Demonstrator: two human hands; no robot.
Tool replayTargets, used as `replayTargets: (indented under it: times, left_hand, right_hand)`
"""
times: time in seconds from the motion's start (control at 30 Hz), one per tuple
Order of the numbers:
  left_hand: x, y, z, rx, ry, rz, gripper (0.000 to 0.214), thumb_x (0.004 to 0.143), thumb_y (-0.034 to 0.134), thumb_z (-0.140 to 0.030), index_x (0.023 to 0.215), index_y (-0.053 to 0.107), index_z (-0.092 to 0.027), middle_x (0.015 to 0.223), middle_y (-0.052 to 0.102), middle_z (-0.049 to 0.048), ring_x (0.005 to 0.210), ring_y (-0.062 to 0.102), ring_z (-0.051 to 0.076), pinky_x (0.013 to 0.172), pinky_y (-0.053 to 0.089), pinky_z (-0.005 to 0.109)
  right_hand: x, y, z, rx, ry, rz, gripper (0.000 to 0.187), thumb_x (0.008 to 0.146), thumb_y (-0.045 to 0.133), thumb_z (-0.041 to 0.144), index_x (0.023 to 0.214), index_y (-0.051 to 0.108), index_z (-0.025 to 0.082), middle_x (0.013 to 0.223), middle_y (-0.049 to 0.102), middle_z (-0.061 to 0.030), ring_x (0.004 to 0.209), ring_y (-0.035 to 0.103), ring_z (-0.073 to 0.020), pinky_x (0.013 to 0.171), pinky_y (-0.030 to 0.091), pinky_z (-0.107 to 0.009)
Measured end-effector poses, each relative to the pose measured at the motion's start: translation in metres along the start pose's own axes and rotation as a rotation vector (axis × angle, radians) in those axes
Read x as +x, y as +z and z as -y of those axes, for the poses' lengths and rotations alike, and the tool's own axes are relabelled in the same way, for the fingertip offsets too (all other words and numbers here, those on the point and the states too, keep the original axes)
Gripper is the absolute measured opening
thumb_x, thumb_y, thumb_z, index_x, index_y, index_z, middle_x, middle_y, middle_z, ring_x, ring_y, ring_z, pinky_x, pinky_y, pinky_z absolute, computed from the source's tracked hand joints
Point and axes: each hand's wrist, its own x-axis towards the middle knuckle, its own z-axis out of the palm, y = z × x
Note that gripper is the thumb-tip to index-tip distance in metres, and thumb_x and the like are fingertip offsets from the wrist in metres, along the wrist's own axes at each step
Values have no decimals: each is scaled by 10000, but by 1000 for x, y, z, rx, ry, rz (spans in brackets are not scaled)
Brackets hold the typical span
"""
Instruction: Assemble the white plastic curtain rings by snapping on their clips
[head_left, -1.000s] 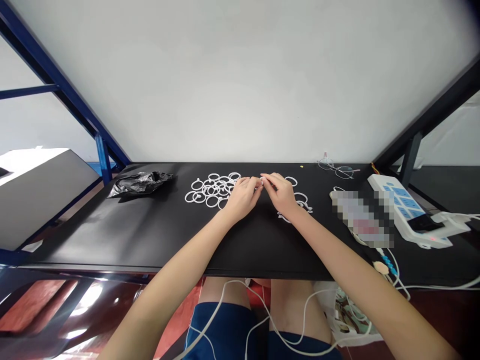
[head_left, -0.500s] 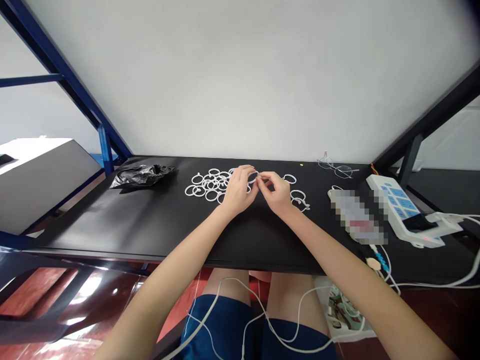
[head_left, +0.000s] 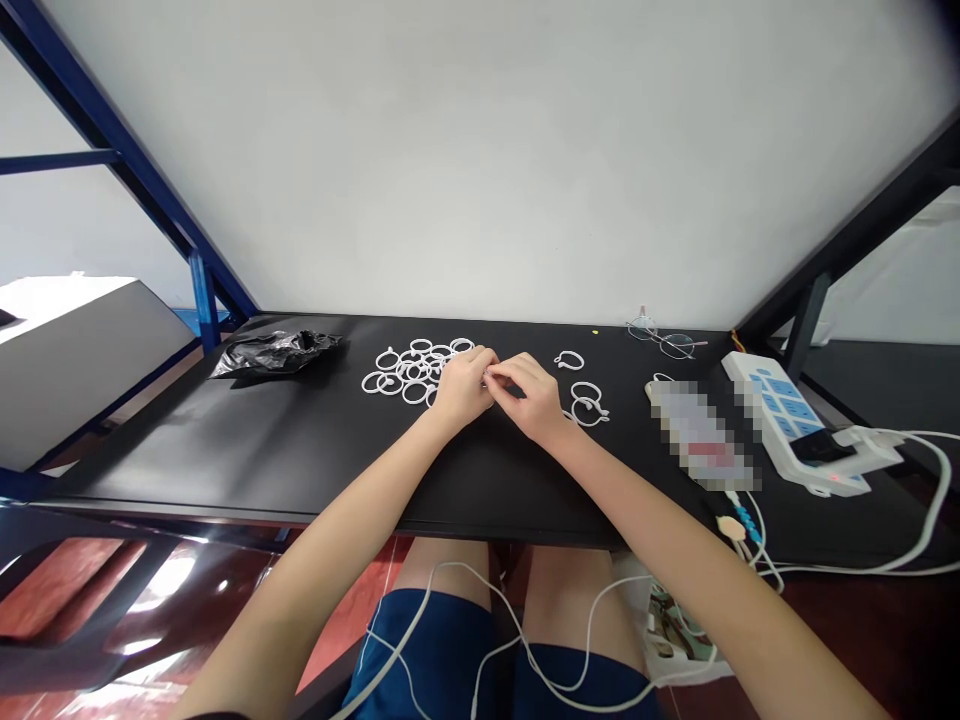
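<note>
A small white ring (head_left: pixel 489 378) sits pinched between both hands, just above the black tabletop (head_left: pixel 300 450) at its middle. The left hand (head_left: pixel 459 385) and right hand (head_left: pixel 529 393) have dropped lower and drawn tighter together than half a second ago, when the ring was held up in the air; the fingers of each are now curled closed on it, knuckles nearly touching. That reads as pressing or snapping the ring rather than just picking it up. Left of the hands lies a heap of loose rings (head_left: pixel 409 368), thin, round, smooth plastic. Right of them lie a few separate rings (head_left: pixel 586 400). A crumpled glossy black bag (head_left: pixel 274 352) rests farther left.
</note>
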Motion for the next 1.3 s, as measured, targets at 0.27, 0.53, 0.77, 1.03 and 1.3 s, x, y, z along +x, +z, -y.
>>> replayTargets:
  times: [0.27,0.53,0.77,1.03,1.3]
  left_hand:
    - [-2,-1,2,58,-67,23,167,761,490,-188,611,417,-193,587,493,-17,501,383,103,491,264,231]
    - [0,-2,2,13,-64,8,162,725,445,-144,575,401,-186,538,476,-25,494,365,96,486,249,227]
    - [-1,-3,4,8,-70,41,125,709,434,-125,600,449,-183,551,502,-22,507,382,102,504,271,228]
    - [-1,-1,5,14,-99,72,125,689,420,-112,581,422,-177,528,455,-29,500,353,95,507,250,228]
    - [-1,-2,4,-22,-129,91,122,680,416,-119,572,413,-175,526,446,-33,507,331,96,518,252,232]
  right_hand:
    - [1,1,7,-31,22,13,128,910,527,288,918,648,247,751,641,-41,765,581,-195,706,518,-344]
    - [-1,5,8,-7,0,-7,128,922,530,287,916,651,243,769,668,-39,757,592,-191,716,525,-351]
    - [-3,7,9,37,10,-29,152,929,527,301,909,667,246,767,676,-40,728,595,-190,704,525,-370]
    - [-2,7,10,25,-34,-49,147,927,520,230,870,655,230,732,668,-32,689,583,-169,679,522,-342]
    - [-1,7,10,48,-99,-91,110,905,553,181,858,647,213,721,660,-23,672,568,-154,665,506,-322]
